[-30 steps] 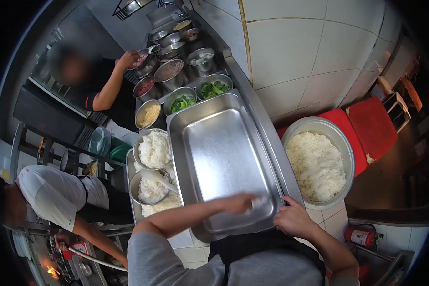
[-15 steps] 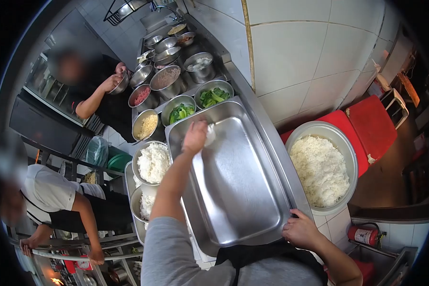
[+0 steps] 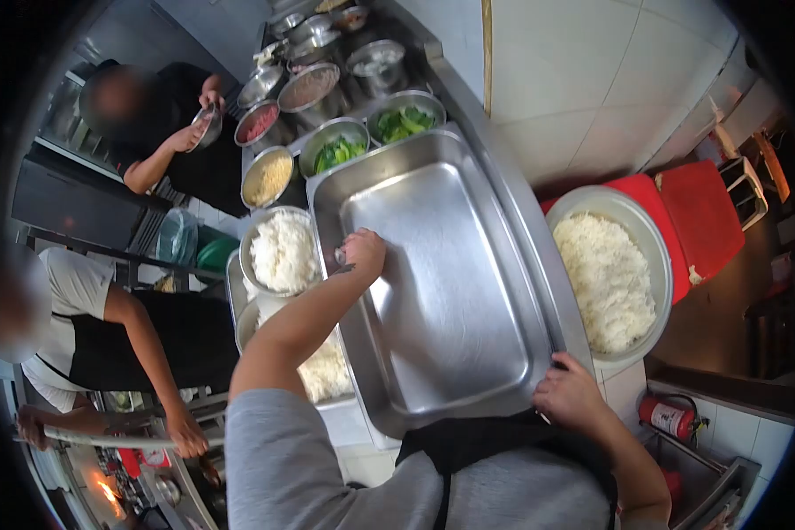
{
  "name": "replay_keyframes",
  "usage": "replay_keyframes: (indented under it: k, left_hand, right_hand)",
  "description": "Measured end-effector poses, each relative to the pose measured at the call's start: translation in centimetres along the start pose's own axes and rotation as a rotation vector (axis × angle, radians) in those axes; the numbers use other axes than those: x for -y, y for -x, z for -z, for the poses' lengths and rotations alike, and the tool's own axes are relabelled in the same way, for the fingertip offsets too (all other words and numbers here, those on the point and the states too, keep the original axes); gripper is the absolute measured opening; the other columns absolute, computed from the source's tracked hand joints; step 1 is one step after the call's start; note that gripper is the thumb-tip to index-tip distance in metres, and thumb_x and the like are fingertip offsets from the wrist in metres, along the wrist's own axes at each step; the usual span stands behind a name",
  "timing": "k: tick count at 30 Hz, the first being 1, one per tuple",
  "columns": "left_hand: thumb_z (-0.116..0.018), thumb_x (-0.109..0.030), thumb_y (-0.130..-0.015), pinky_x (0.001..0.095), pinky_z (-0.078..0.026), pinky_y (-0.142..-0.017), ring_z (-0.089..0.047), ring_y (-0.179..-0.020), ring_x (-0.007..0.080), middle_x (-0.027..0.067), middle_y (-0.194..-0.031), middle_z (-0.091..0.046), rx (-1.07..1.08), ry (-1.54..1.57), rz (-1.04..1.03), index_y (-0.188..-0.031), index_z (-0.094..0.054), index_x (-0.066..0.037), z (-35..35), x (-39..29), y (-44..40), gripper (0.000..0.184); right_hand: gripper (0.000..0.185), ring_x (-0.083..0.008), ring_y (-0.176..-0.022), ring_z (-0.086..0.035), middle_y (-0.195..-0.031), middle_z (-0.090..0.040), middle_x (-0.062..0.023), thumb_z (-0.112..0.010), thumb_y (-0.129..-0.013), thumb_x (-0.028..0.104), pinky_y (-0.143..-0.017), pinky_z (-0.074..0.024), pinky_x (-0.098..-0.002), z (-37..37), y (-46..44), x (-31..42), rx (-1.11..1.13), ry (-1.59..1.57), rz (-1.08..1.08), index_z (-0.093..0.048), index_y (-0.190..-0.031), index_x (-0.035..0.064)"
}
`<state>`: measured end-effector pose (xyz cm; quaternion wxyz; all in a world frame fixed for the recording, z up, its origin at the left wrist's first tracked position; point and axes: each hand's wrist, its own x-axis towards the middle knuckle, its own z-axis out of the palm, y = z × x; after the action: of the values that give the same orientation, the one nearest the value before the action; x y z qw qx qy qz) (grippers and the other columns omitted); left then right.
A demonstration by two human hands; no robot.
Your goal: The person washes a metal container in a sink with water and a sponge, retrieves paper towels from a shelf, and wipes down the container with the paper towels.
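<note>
Large metal tray (image 3: 442, 291), rectangular and shallow, lying on the counter (image 3: 484, 132) directly before the wearer, its long sides running away from the body. The left hand (image 3: 362, 253) is inside it, near the left wall, with the fingers closed around a small pale wad (image 3: 340, 256). Only part of the wad shows, beside the fingers, and its material cannot be made out. The right hand (image 3: 572, 390) is at the tray's near right corner, fingers curled in; whether it clasps the rim or merely rests against it cannot be told.

Immediately left of the tray, a metal bowl (image 3: 310, 221) heaped with white rice (image 3: 283, 254); more loose rice (image 3: 325, 369) lies nearer the wearer. Beyond the tray's far edge, two metal bowls of leafy greens (image 3: 336, 155) (image 3: 405, 124) side by side; to their left, a bowl of pale yellow bits (image 3: 267, 182), and above that one a bowl of pinkish red food (image 3: 258, 125). Further metal containers (image 3: 314, 93) crowd the far end.

Right of the counter, a wide pot (image 3: 665, 265) of rice, near red surfaces (image 3: 702, 221); below, a fire extinguisher (image 3: 667, 417). At left, a person in black (image 3: 181, 110) holds a metal bowl (image 3: 205, 129) in both hands; nearer, a person in a dark apron (image 3: 119, 336) has both hands at a long pale bar (image 3: 119, 439), with an open flame (image 3: 110, 497) below.
</note>
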<state>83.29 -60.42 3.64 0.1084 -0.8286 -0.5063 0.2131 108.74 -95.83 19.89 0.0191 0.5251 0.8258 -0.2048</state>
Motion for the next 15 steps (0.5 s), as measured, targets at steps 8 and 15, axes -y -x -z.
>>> replay_keyframes:
  k: [8,15]
  left_hand:
    - [-0.06,-0.011,-0.077,0.0331,-0.054,-0.067,-0.065,-0.083,0.023,0.0137,-0.09,-0.064,0.466,0.118,-0.703,-0.088,-0.066,-0.003,7.6,-3.1,22.5,0.015]
    - [-0.057,-0.001,-0.074,0.0392,-0.053,-0.065,-0.064,-0.075,0.0305,0.0169,-0.083,-0.063,0.097,0.327,-0.79,-0.078,-0.063,-0.002,8.0,1.3,21.6,0.008]
  right_hand:
    - [0.003,-0.0147,-0.074,-0.057,-0.069,-0.061,0.0028,-0.064,-0.068,0.017,-0.097,-0.0323,-0.0409,0.2,0.1,-0.1,-0.047,0.015,0.045,-0.065,-0.067,0.0148]
    - [0.003,-0.0148,-0.078,-0.057,-0.069,-0.061,0.0019,-0.065,-0.068,0.018,-0.1,-0.0296,-0.0409,0.0,0.2,-0.2,-0.047,0.019,0.062,-0.066,-0.068,0.0152]
